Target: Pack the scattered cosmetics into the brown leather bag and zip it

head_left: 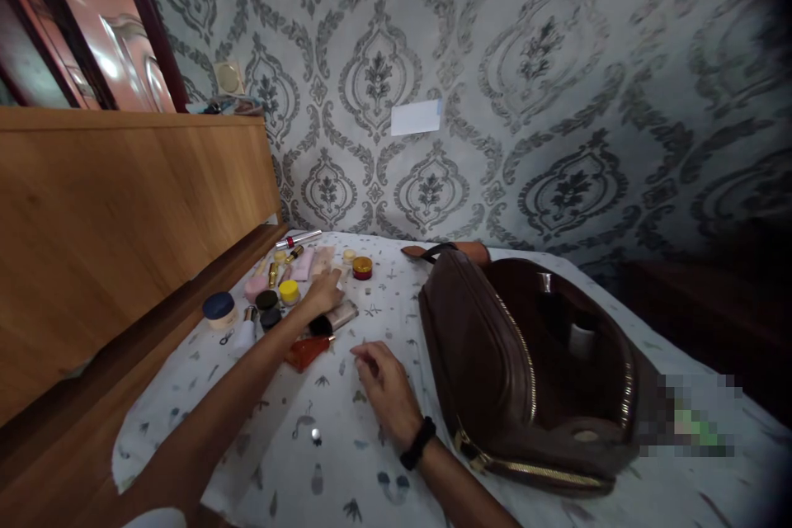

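Note:
My left hand (326, 294) reaches in among the cosmetics, fingers bent down and partly hidden; what they grip, if anything, cannot be made out. Just beyond it lies a flat beige packet (322, 261). A yellow-lidded jar (289, 291) is to its left, and an amber-lidded jar (362, 267) to its right. A black-capped bottle (342, 315) and an orange bottle (304, 355) lie near the wrist. My right hand (388, 392), wearing a black wristband (419, 443), hovers over the patterned cloth with loosely bent fingers apart and nothing in them. Beside it a brown bag (476, 346) gapes, unzipped.
A blue-lidded jar (219, 309), a pink tube (303, 266) and a silver tube (299, 240) sit at the left. Inside the bag stands a small container (582, 336). A wooden cabinet (136, 214) borders the left side; the papered wall (426, 181) closes the back.

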Demonstrator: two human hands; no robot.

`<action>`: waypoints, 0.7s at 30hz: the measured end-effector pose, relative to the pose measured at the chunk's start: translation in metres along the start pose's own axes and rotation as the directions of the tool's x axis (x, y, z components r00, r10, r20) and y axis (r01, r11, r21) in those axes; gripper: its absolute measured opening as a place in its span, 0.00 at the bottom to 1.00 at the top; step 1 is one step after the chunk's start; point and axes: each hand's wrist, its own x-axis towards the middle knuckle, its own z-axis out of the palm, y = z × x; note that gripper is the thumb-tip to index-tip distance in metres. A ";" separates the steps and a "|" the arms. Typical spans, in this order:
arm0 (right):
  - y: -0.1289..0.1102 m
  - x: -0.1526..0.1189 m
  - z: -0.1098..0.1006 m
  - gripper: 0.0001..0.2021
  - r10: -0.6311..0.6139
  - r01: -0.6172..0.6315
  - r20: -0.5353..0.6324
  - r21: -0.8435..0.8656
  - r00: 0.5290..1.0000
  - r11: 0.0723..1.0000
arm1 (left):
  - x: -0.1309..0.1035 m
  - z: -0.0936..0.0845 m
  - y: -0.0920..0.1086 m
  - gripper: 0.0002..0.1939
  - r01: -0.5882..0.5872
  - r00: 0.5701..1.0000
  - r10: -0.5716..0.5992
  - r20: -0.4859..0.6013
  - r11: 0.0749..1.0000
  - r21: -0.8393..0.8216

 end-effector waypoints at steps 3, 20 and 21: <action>-0.003 0.000 -0.001 0.10 -0.004 0.004 0.005 -0.001 1.000 1.000 | 0.005 0.000 -0.012 0.23 -0.021 1.000 0.021 0.004 0.999 -0.038; -0.051 -0.006 -0.018 0.15 0.003 0.032 -0.097 0.356 0.995 0.934 | -0.076 -0.020 0.035 0.09 -0.234 0.962 0.235 -0.138 0.972 0.021; -0.059 -0.013 -0.023 0.14 -0.030 0.075 -0.120 0.388 0.992 0.919 | -0.082 -0.019 0.033 0.09 -0.252 0.956 0.251 -0.153 0.968 0.012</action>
